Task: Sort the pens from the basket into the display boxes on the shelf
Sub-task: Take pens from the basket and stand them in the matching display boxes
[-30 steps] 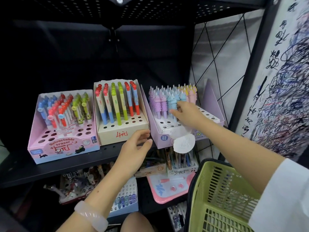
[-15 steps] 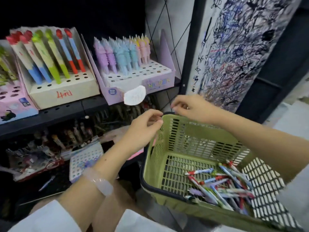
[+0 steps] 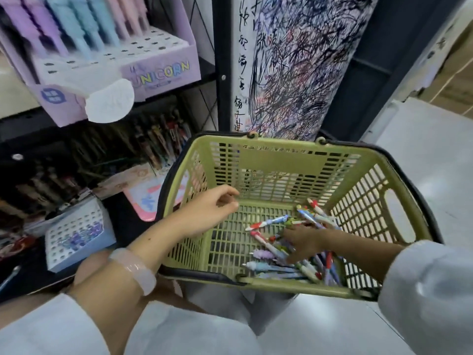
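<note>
A green plastic basket (image 3: 281,147) sits in front of me, tilted against my lap. Several loose pens (image 3: 268,222) in red, blue and pastel colours lie in its near right corner. My right hand (image 3: 304,239) is down inside the basket with its fingers spread on the pile, not closed round any pen. Above the basket's left rim hovers my left hand (image 3: 204,213), fingers loosely curled and holding nothing. The lilac "Unicorn" display box (image 3: 163,70) stands on the shelf at the upper left, with pastel pens (image 3: 76,29) in its back rows and free holes in front.
A white round tag (image 3: 110,101) hangs off the Unicorn box. Below are a blue-white holed box (image 3: 79,234), a pink tray (image 3: 146,198) and more pens. A black shelf post (image 3: 221,60) and a scribbled test panel (image 3: 294,60) stand behind the basket.
My view has swung down and right from the shelf to the basket. My right hand left the Unicorn box and went down into the pens. My left hand came off the shelf to the basket's rim.
</note>
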Demonstrator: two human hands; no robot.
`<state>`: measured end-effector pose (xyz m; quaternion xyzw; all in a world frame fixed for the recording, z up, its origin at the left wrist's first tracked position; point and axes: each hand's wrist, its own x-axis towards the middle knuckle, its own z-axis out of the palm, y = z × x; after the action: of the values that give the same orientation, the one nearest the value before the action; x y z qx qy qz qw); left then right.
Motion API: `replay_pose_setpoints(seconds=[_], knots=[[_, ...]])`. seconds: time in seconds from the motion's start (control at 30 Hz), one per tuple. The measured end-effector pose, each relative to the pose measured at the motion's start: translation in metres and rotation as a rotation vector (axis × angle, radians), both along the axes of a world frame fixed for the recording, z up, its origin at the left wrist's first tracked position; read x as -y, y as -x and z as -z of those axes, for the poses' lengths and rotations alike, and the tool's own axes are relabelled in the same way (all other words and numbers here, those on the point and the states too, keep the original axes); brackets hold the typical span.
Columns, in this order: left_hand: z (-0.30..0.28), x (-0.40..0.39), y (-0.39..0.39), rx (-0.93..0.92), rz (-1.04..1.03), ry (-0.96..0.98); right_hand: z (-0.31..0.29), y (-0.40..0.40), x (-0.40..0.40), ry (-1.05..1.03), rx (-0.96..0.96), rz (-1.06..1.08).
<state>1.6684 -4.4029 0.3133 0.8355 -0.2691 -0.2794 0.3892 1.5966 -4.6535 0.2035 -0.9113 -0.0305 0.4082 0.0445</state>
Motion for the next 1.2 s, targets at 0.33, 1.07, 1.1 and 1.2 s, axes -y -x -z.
replay_pose_setpoints(seconds=[0.33, 1.07, 1.1, 1.2], knots=[[0.015, -0.005, 0.001, -0.064, -0.029, -0.033, 0.028, 0.009, -0.016, 0.138, 0.203, -0.321], [-0.01, 0.014, 0.019, -0.576, -0.241, 0.371, -0.128, -0.066, -0.11, -1.505, 0.314, 0.951], [-0.012, 0.014, 0.019, -0.568, -0.263, 0.421, -0.133, -0.068, -0.116, -1.527, 0.345, 0.926], [-0.022, 0.003, 0.015, -0.414, -0.345, 0.47, -0.148, -0.072, -0.129, -1.489, 0.455, 0.774]])
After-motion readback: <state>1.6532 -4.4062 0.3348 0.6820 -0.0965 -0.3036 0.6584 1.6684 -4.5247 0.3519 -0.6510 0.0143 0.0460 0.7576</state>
